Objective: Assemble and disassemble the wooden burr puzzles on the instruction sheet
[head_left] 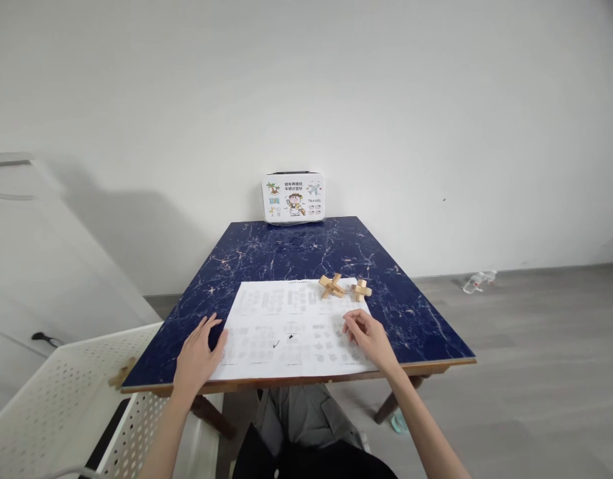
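My left hand (199, 350) rests on the dark blue table at the left border of a large printed paper sheet (271, 319), fingers spread and holding nothing. Over the sheet's right part lies my right hand (367, 334), its fingers loosely curled with small gaps and no object visible in them. Just beyond that hand, near the sheet's upper right corner, are two wooden interlocking puzzles. One is a wooden puzzle with crossed sticks (331, 286); the other is a smaller, compact cross-shaped wooden puzzle (361, 290). Neither hand touches them. The print on the sheet is too blurred to read.
A white printed case (294, 197) stands at the back of the blue marble-patterned table (286, 249), by the wall. At lower left is a white perforated cart (52, 392) with a wooden piece (122, 372) in it. A clear plastic bottle (479, 281) lies on the floor at right.
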`<state>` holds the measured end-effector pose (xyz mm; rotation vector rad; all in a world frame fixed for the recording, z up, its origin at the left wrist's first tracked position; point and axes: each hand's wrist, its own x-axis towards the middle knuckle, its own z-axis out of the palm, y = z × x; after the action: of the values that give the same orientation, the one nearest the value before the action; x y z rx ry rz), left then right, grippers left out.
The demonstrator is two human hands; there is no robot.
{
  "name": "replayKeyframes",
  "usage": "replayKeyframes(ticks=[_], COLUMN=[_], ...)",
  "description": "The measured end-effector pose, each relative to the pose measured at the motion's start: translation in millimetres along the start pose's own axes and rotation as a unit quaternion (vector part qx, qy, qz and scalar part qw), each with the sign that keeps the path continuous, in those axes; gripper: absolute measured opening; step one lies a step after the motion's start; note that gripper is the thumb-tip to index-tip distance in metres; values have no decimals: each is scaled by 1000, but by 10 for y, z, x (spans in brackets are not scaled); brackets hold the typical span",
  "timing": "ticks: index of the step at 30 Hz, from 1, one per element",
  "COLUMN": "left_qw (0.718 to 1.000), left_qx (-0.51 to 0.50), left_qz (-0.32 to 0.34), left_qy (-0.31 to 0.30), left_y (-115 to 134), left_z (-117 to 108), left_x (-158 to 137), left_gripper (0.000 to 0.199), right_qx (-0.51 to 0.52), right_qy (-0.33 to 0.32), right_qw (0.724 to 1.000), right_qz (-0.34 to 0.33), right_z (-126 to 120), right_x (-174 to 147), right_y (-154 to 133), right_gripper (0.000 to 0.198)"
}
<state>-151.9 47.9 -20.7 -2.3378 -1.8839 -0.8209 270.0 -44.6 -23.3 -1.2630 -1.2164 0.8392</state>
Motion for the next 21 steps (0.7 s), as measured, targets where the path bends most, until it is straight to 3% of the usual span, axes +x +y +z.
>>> replayKeyframes(ticks=[21], left_qw=[1000], left_qx=[-2], left_qz=[4], left_qy=[9], left_y=[0], left_z=[1], left_x=[-13], left_gripper=[47], right_qx=[2], right_qy=[4], right_qw=[1000], right_qz=[5], right_z=[8], right_x=[-5], right_y=[-35], right_gripper=[52])
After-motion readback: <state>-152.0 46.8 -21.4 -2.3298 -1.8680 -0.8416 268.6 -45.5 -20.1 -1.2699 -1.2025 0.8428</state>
